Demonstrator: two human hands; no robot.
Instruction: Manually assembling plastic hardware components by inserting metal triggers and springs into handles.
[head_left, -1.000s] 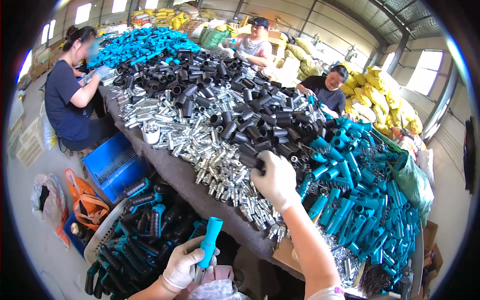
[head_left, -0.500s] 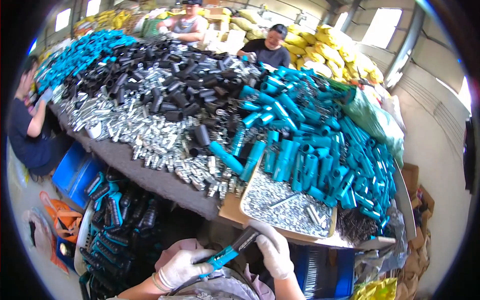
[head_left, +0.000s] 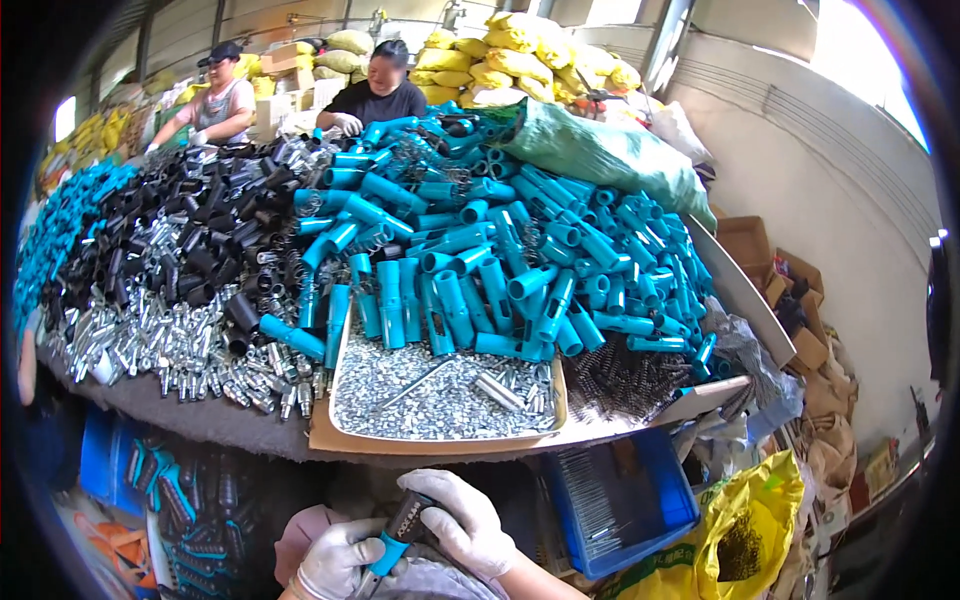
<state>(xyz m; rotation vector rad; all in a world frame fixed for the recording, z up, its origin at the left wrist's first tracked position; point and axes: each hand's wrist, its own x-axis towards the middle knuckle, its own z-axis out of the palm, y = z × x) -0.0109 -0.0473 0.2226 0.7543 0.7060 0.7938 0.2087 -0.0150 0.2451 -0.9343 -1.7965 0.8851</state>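
The right hand (head_left: 465, 522) had moved from the black sleeves (head_left: 203, 262) to a teal-and-black handle (head_left: 403, 525). Its fingers gripped the black end, the left hand (head_left: 338, 558) the teal.

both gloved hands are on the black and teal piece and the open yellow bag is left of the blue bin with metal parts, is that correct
No: the open yellow bag is right of the blue bin, not left, as the head view shows. The left hand and right hand are both on the black and teal piece.
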